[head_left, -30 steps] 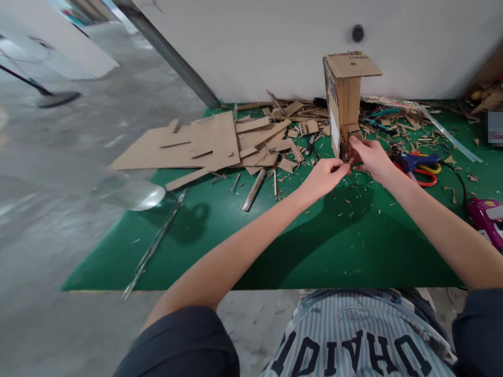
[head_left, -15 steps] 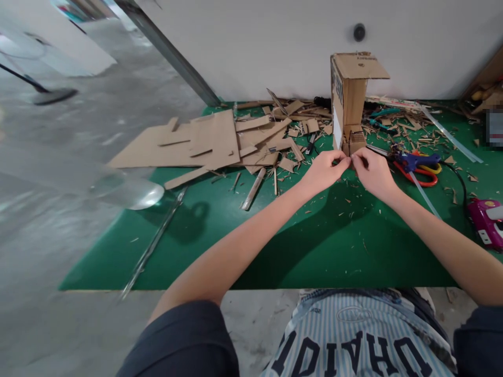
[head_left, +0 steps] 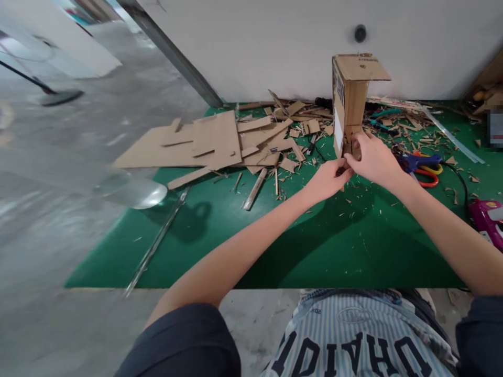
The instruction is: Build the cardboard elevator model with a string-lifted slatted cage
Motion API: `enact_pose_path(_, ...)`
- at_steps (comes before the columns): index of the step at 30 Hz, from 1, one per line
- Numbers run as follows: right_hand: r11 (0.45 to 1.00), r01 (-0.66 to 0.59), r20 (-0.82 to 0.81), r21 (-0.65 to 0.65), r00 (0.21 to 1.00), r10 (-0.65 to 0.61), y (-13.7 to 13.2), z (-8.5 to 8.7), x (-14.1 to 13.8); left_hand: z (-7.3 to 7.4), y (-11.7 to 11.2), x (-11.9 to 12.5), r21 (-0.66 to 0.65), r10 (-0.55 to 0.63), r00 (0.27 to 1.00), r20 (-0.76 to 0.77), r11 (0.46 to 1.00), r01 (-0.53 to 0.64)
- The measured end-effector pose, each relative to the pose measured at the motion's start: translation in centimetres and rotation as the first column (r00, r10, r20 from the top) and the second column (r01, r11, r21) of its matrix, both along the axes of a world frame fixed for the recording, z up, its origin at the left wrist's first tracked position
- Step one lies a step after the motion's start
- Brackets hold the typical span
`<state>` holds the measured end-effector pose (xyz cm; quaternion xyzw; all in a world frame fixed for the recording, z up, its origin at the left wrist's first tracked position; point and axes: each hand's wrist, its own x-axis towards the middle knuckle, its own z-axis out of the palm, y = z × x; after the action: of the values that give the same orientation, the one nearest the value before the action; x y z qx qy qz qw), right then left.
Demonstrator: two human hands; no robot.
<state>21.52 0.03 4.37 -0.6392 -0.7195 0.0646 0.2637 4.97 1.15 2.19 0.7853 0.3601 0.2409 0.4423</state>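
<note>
A tall upright cardboard box (head_left: 352, 97) with a flat lid stands on the green mat (head_left: 275, 246) near the back. My right hand (head_left: 373, 158) is curled against the box's lower front, fingers pressing a small cardboard piece there. My left hand (head_left: 328, 179) sits just below and left of the box's base, fingers pinched together at the bottom corner; what they pinch is hidden.
Flat cardboard sheets and offcuts (head_left: 212, 144) lie at the back left. Scissors with red, yellow and blue handles (head_left: 422, 167) lie right of the box. A pink tool (head_left: 489, 220) is at the right edge. A long clear strip (head_left: 155, 243) and scraps litter the mat.
Both hands rose from the mat in front of the box to its lower front; the right hand now presses on the box, the left stays pinched beneath it.
</note>
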Motion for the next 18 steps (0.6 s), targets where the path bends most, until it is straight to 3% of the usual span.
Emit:
enact_pose_path(6, 0.997, 0.011, 0.094, -0.079, 0.996, -0.004, 1.3, 1.4, -0.5, 0.1, -0.3, -0.1, 0.003, -0.020, 0.998, -0.059, 1.000, 0.020)
enact_pose_path(10, 0.996, 0.046, 0.104, -0.078, 0.994, -0.038, 1.3, 1.6, -0.8, 0.3, -0.3, -0.1, 0.085, -0.017, 0.995, -0.094, 0.996, 0.025)
enact_pose_path(15, 0.996, -0.007, 0.044, -0.089, 0.999, 0.011, 0.3, 1.6, -0.9, -1.1, 1.5, 0.3, 0.305, 0.026, 0.998, -0.053, 0.952, -0.008)
enact_pose_path(18, 0.989, -0.094, 0.008, -0.115, 0.995, 0.095, -1.1, 2.3, -1.1, -2.2, 2.6, 0.4, 0.344, 0.032, 0.999, -0.030, 0.939, -0.020)
